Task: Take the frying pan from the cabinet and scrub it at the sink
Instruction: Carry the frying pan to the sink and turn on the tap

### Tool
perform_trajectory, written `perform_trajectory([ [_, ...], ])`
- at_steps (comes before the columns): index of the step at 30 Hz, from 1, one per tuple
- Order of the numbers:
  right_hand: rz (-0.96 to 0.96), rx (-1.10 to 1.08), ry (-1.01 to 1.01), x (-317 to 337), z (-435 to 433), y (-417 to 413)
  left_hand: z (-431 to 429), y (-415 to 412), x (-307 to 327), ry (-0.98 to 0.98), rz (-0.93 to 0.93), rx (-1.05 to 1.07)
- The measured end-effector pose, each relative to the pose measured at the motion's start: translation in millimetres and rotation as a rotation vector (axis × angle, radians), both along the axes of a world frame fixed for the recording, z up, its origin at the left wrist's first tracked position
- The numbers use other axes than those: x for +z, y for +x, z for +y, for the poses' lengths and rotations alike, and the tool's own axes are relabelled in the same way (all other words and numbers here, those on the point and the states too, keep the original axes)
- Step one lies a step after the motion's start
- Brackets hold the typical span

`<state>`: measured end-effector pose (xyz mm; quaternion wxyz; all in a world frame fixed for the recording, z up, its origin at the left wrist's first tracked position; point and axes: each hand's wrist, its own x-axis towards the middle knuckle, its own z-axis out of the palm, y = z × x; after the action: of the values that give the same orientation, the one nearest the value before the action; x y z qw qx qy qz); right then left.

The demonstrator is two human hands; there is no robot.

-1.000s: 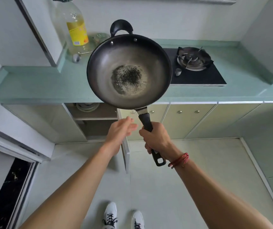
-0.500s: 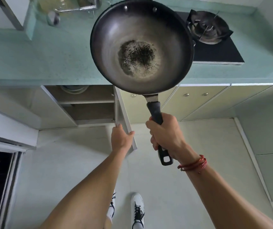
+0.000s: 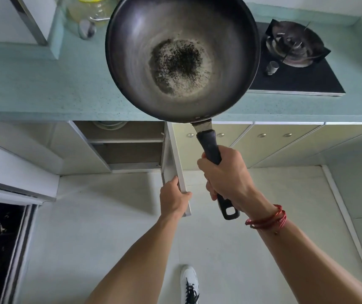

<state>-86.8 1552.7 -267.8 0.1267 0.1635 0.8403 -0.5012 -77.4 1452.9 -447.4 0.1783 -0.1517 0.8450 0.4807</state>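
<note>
Your right hand (image 3: 228,178) has its fingers wrapped tight round the black handle (image 3: 209,148) of the frying pan (image 3: 182,60). The pan hangs in the upper middle of the frame, held in the air above the green tabletop (image 3: 44,88), and fills more of the view than it did a second ago.

The real change is on the other side. Your left hand (image 3: 173,198), which floated free beside the handle a second ago, now grips the outer edge of the open cabinet door (image 3: 173,154), thumb on one face and fingers on the other. The pan is out of the cabinet (image 3: 127,150), so that part looks done, and swinging the door shut seems to be the step in hand.

The sink is nowhere in the frame, so you cannot tell which way it lies. The pan's far rim is cut off at the top edge. A dark crust (image 3: 177,60) sits in the bowl, blurred. The bottle (image 3: 90,9) at upper left is cropped, and the pan covers part of the stove (image 3: 294,44).
</note>
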Motion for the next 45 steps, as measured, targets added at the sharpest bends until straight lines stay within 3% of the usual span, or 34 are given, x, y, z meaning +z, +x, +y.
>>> perform_trajectory([
  [13,-0.001,0.022,-0.081,5.5,-54.1,-29.4,-126.1,-9.0,5.7,-0.138,-0.051,0.007],
  [27,-0.014,0.013,-0.02,-9.7,-78.4,-64.1,-241.5,-115.9,3.2,-0.708,0.231,-0.089],
  [45,-0.024,-0.035,-0.029,5.1,-61.5,-65.6,-230.6,-131.0,23.1,-0.683,0.194,-0.141],
])
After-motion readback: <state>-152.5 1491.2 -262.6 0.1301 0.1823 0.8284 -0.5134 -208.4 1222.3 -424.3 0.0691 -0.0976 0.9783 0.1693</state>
